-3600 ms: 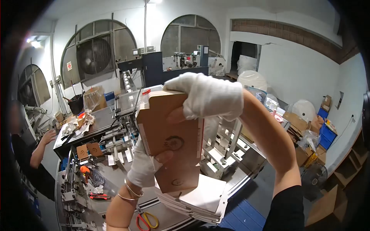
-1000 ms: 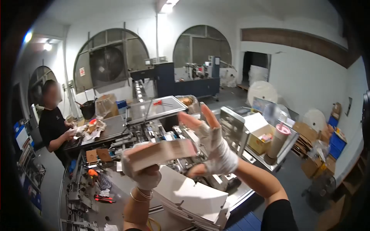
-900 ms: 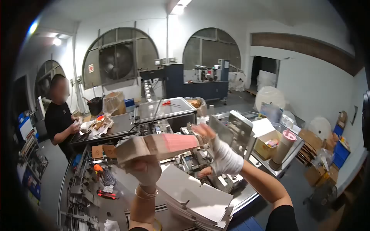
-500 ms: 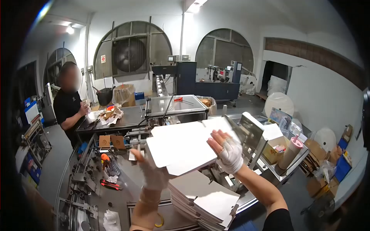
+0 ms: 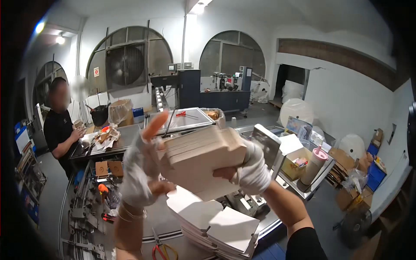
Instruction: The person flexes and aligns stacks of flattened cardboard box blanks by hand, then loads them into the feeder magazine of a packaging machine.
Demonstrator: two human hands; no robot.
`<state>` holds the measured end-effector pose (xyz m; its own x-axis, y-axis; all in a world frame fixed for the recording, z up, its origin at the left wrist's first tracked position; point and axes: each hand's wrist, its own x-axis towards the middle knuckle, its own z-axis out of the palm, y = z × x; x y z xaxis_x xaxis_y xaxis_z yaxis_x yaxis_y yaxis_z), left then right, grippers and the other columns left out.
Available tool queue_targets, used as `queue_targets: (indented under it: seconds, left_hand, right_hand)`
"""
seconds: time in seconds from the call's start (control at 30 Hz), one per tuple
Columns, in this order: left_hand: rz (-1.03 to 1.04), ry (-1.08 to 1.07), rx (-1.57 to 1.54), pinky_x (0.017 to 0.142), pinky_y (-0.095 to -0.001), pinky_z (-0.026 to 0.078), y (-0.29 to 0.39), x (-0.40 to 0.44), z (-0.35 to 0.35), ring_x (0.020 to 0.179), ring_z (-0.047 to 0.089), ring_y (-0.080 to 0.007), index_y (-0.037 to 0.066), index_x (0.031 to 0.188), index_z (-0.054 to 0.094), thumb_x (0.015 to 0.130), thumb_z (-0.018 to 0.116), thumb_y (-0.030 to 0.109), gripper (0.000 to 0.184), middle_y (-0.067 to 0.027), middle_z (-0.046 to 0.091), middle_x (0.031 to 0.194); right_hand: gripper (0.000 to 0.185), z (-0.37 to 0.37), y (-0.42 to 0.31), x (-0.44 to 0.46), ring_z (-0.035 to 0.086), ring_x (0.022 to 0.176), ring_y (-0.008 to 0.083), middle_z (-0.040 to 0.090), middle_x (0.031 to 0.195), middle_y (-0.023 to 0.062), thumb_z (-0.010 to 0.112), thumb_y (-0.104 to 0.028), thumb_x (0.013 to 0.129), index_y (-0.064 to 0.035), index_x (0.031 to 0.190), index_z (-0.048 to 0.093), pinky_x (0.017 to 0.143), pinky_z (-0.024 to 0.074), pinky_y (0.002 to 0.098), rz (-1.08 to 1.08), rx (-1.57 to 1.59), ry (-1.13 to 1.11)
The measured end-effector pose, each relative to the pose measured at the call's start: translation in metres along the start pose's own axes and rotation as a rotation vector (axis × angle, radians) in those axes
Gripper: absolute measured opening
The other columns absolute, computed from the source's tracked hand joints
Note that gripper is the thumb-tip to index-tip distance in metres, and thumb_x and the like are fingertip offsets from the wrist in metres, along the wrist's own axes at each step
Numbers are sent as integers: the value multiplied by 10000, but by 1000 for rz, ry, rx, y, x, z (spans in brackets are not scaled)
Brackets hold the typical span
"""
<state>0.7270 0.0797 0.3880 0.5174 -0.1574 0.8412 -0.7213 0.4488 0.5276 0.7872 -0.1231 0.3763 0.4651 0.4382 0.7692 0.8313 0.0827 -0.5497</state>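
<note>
A thick stack of pale beige cardboard blanks with notched edges is held in the air above the grey metal desk, between the two hands. Its long axis appears to run left to right, rising a little to the right; the layered edges point upward and the broad face is turned toward the wearer, tilted downward. The right hand in a white fingerless cloth glove is clamped around the right end. The left hand in a matching white glove is at the left end, its blurred digits spread; whether it grips cannot be told. Half a second ago the broad white face lay turned upward, with the left hand open lower down; now the stack is tipped up and that hand is higher, and the red-and-yellow-handled scissors show more fully.
</note>
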Motion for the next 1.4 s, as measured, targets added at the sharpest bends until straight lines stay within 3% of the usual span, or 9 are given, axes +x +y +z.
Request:
queue_targets:
  seconds: [0.07,0.2,0.5,0.6,0.77,0.93,1.2,1.33,1.4]
  left_hand:
    - [172,81,758,777,-286,492,-27,-21,-10,894,601,-149,-3,1113,531,611,817,150,598,-121,615,1011]
    - [152,-53,965,652,-280,501,-23,-26,-17,752,623,-147,24,985,571,607,817,192,481,-85,641,886]
    - [410,360,861,946,-383,402,-82,-38,20,1153,482,-347,3,1166,276,854,583,97,447,-306,442,1231]
    - [398,303,825,936,-373,413,-82,-35,13,1154,482,-344,-2,1174,278,846,601,125,477,-312,443,1226]
    - [332,151,689,595,-285,484,-68,-32,-28,673,601,-157,51,952,542,573,832,399,591,-58,614,804]
    - [317,4,927,562,-281,452,-50,-34,-28,622,583,-160,83,816,581,580,833,398,467,-48,599,729]
    - [403,-59,344,711,-344,459,-42,-17,-1,868,555,-234,5,1036,469,653,752,460,659,-122,572,926]
    - [353,169,809,708,-323,462,-45,-27,-6,871,544,-197,2,1043,449,729,706,463,615,-92,527,930]
    - [150,368,449,644,-246,443,-55,-43,-2,790,536,-136,14,984,465,721,684,512,605,-91,527,943]
  right_hand:
    - [426,19,11,-12,571,838,140,602,928,60,792,-109,629,-44,995,585,746,472,269,14,182,62]
    - [715,9,5,2,480,1087,177,442,1240,110,799,-132,602,-67,1220,445,924,391,310,-140,161,-58]
    - [472,50,28,-13,647,811,219,628,1009,139,712,-4,691,-32,1123,523,687,506,275,-185,-57,332]
    - [486,42,21,-11,645,819,207,626,1011,134,738,-30,679,-41,1116,526,678,504,275,-336,-264,377]
    - [546,33,12,-2,618,876,209,626,992,113,824,-125,606,-73,1075,549,770,485,315,-403,200,198]
    - [538,20,15,-11,570,997,238,581,1131,141,780,-69,655,-39,1144,556,819,487,347,-221,163,-229]
    - [715,21,-12,8,536,1102,225,519,1247,137,818,-81,587,-58,1227,499,916,435,335,-331,115,-60]
    - [556,30,-11,-1,589,919,187,594,1030,125,836,-167,584,-38,1042,548,792,474,321,-286,-30,96]
    - [509,38,-17,-14,600,759,183,612,862,75,858,-191,547,-53,957,591,695,482,295,-88,-67,138]
